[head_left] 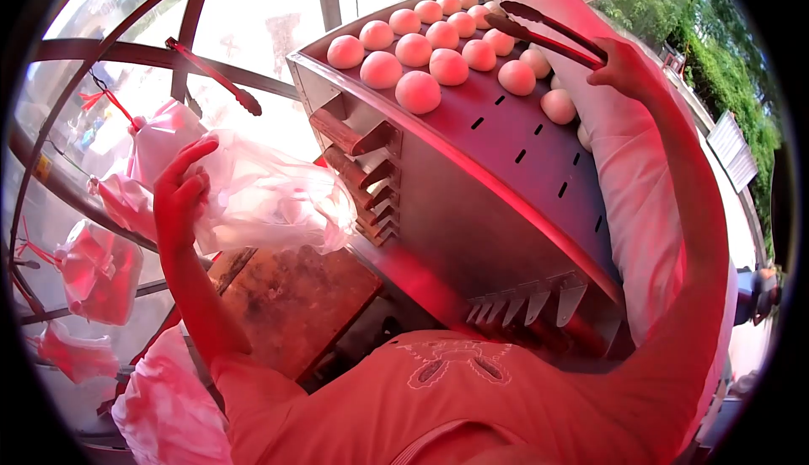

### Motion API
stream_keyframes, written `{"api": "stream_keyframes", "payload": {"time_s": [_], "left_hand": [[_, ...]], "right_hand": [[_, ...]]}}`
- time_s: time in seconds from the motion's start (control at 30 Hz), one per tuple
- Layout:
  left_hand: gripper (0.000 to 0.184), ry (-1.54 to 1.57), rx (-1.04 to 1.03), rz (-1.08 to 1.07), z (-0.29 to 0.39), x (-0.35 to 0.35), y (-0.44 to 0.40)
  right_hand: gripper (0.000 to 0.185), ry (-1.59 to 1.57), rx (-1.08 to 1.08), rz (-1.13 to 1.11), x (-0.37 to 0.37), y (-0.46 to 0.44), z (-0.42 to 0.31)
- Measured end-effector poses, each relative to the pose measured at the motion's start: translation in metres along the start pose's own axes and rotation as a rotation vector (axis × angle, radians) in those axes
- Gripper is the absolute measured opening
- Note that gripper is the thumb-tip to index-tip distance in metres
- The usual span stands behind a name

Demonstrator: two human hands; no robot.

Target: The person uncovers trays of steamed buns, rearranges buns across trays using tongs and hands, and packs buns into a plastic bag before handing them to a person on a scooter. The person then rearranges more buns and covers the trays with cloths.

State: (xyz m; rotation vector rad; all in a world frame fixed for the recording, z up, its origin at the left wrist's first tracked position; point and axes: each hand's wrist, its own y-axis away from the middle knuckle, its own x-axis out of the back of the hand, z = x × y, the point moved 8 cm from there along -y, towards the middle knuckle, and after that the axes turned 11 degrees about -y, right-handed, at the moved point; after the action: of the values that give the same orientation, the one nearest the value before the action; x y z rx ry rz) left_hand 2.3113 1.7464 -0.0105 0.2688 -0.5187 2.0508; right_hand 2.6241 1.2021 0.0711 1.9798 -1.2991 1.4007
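Note:
Round pale buns [417, 92] sit in rows at the far end of a metal tray top with slots [539, 157]. My right hand [624, 69] grips a pair of tongs [548, 35], whose jaws are apart and point left over the back buns. A thin, clear plastic bag [278, 195] spreads out from my left hand [185, 185]. The fingers of that hand are curled at the bag's edge, with the index finger partly extended. Several buns along the right side are partly hidden by a thick pale cloth [628, 187].
More plastic bags [105, 271] hang by red ties from the metal frame at left. Another pair of tongs [217, 77] hangs near the frame. Wooden-handled tools [358, 174] stick out of the cabinet side. A brown board [295, 305] lies below my left arm.

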Motion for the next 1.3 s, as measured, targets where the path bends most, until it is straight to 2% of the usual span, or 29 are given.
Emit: {"api": "stream_keyframes", "payload": {"time_s": [0.03, 0.1, 0.17, 0.2, 0.3, 0.43, 0.53, 0.63, 0.73, 0.83, 0.87, 0.97, 1.17, 1.23, 1.3], "left_hand": [[0.05, -0.006, -0.015, -0.013, -0.002, -0.003, -0.002], [0.049, -0.009, -0.057, -0.021, -0.004, -0.007, -0.007], [0.048, 0.02, -0.028, -0.068, -0.012, -0.009, -0.008], [0.047, 0.019, -0.028, -0.071, -0.014, -0.008, -0.009], [0.047, 0.034, -0.045, -0.094, -0.022, -0.007, -0.014], [0.046, 0.079, -0.068, -0.145, -0.021, -0.018, -0.025], [0.046, 0.061, -0.09, -0.171, -0.013, -0.025, -0.031], [0.048, 0.004, -0.05, -0.16, -0.018, -0.021, -0.036], [0.05, -0.013, -0.012, -0.154, -0.027, -0.017, -0.038], [0.052, 0.01, -0.016, -0.161, -0.024, -0.019, -0.038], [0.052, 0.006, -0.018, -0.166, -0.023, -0.019, -0.038], [0.053, -0.011, -0.024, -0.176, -0.019, -0.022, -0.038], [0.053, -0.062, -0.076, -0.196, 0.028, -0.034, -0.037], [0.053, -0.056, -0.145, -0.155, 0.063, -0.05, -0.044], [0.053, -0.014, -0.292, -0.279, 0.105, -0.077, -0.055]], "right_hand": [[0.05, 0.071, -0.168, -0.065, -0.03, -0.007, -0.015], [0.052, 0.195, -0.189, -0.155, -0.08, -0.024, -0.024], [0.055, 0.078, -0.206, -0.182, -0.113, -0.038, -0.015], [0.056, 0.016, -0.177, -0.09, -0.116, -0.04, -0.014], [0.058, -0.082, -0.146, -0.202, -0.134, -0.048, -0.016], [0.055, -0.047, -0.126, -0.152, -0.125, -0.029, -0.044], [0.049, -0.01, -0.192, -0.143, -0.135, -0.022, -0.048], [0.047, 0.029, -0.312, -0.094, -0.113, -0.008, -0.005], [0.052, -0.182, -0.257, -0.178, -0.114, 0.029, -0.006], [0.057, -0.167, -0.099, -0.158, -0.133, 0.045, -0.034], [0.064, -0.174, -0.142, -0.197, -0.135, 0.046, -0.038], [0.067, -0.011, 0.128, -0.01, -0.133, 0.043, -0.043], [0.048, 0.197, 0.112, -0.066, -0.164, 0.025, -0.042], [0.05, 0.307, 0.106, 0.012, -0.144, 0.029, -0.052], [0.045, 0.34, 0.118, 0.151, -0.109, 0.036, -0.059]]}}
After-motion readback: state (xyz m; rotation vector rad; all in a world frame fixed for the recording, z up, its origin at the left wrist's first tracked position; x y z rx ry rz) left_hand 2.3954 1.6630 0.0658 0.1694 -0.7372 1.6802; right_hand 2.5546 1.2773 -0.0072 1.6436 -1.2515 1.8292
